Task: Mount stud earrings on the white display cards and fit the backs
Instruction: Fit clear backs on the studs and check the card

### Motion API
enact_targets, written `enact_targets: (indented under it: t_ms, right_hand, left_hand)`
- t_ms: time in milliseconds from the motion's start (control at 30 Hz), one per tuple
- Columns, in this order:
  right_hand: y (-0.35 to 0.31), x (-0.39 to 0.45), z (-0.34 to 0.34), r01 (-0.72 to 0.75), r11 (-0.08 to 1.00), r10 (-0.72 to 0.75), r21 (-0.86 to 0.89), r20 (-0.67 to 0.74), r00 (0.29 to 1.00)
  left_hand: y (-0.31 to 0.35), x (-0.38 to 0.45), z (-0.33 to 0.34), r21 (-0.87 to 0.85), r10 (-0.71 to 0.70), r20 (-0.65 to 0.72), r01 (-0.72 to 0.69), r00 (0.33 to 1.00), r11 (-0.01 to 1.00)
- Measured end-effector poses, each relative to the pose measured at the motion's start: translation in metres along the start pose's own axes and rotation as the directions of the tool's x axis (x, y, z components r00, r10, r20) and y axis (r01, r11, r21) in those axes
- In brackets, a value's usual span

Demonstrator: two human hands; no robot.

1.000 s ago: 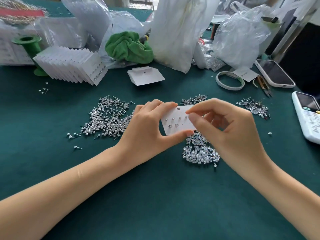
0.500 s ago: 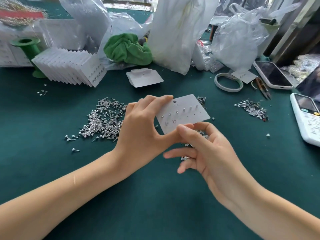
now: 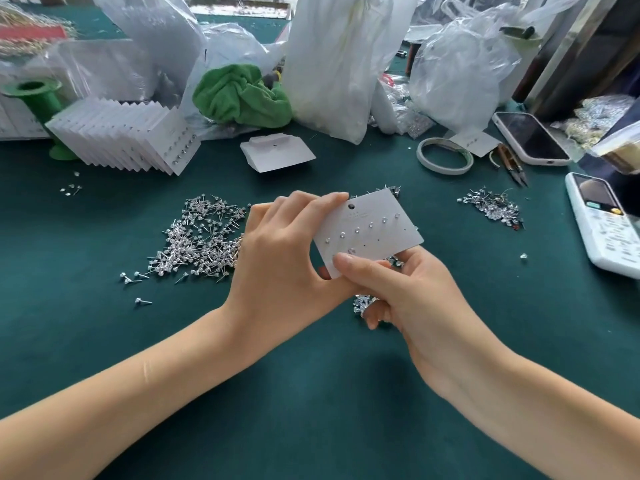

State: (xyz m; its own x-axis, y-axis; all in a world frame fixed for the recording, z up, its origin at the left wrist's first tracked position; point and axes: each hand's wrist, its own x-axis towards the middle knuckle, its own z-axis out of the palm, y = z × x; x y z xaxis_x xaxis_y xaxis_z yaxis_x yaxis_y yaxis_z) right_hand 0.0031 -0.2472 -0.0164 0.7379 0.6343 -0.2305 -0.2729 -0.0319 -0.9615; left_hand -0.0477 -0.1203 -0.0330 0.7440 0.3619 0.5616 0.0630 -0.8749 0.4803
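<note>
A white display card [image 3: 375, 223] with several stud earrings in it is held tilted above the green table. My left hand [image 3: 287, 251] grips its left edge, fingers curled over the top. My right hand [image 3: 398, 289] comes up from below, thumb pressed on the card's lower left corner and fingers behind it; whether it holds an earring back is hidden. A pile of loose studs [image 3: 201, 240] lies left of my left hand. A heap of clear backs [image 3: 363, 303] lies partly hidden under my right hand.
A fanned stack of filled cards [image 3: 128, 136] stands back left, blank cards [image 3: 277, 152] behind centre. A tape ring [image 3: 445, 155], snips [image 3: 512, 164], a phone [image 3: 530, 138] and a white handset [image 3: 606, 223] sit to the right, with another stud pile [image 3: 491, 207]. Plastic bags line the back.
My right hand dropped from the card's top right edge to below the card, and now its thumb presses the lower left corner. The card tilted and rose slightly.
</note>
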Motion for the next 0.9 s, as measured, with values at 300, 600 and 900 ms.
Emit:
enact_targets:
  t_ms: [300,600,900]
  right_hand:
    - [0.001,0.001,-0.002,0.017,1.000,-0.017,-0.006,-0.005,1.000]
    - [0.001,0.006,-0.006,0.018,1.000,-0.018,0.012,0.009,1.000]
    - [-0.012,0.018,-0.017,0.204,0.978,-0.205,-0.046,-0.015,0.979]
  left_hand:
    - [0.002,-0.002,-0.002,0.014,0.016,0.024,-0.017,1.000,1.000]
    - [-0.001,-0.002,0.000,0.004,0.083,0.009,-0.083,0.997,0.997]
    - [-0.011,-0.002,0.004,-0.133,0.111,0.020,-0.108,0.994,0.985]
